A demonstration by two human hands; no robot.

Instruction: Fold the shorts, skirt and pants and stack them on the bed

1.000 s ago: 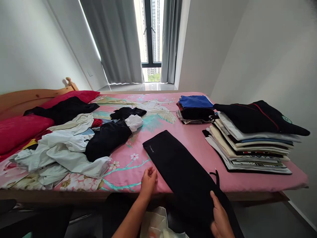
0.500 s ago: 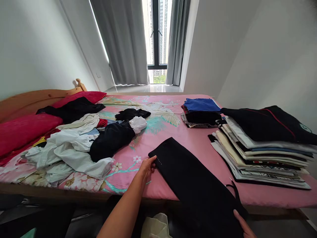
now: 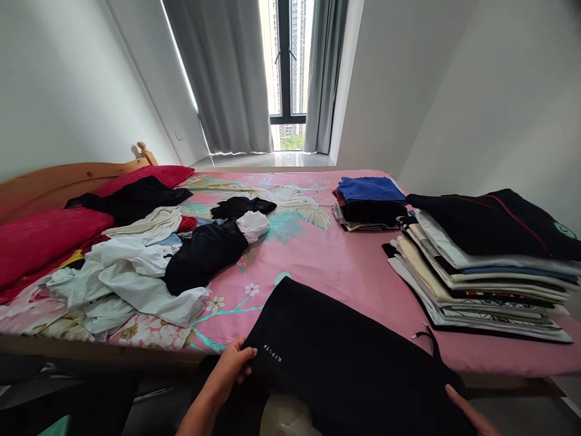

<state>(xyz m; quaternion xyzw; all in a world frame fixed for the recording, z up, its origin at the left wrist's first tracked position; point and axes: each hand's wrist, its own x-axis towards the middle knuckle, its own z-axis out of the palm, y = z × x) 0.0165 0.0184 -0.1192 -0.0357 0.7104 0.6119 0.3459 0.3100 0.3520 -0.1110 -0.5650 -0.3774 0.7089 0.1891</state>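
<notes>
Black shorts (image 3: 345,345), doubled flat, stretch between my hands at the front edge of the bed. White "KIPSTA" lettering shows near one leg hem, and a drawstring hangs out at the waist end. My left hand (image 3: 236,362) pinches the hem corner beside the lettering, thumb on top. At the waist end my right hand (image 3: 469,412) grips the cloth; only its thumb side shows, the other fingers being hidden beneath. The far part of the shorts rests on the pink bedsheet (image 3: 308,260), while the near part hangs over the edge.
A tall stack of folded clothes (image 3: 481,284) stands at the right, with a smaller folded pile (image 3: 370,206) behind it. Loose clothes (image 3: 131,266) lie heaped at the left by red pillows (image 3: 49,248). A crumpled black garment (image 3: 242,207) lies mid-bed. Below is a pale, blurred object (image 3: 285,415).
My left hand has moved down and left, toward me, drawing the hem end with it. The shorts have turned so that the lettering faces up. My right hand has shifted slightly right.
</notes>
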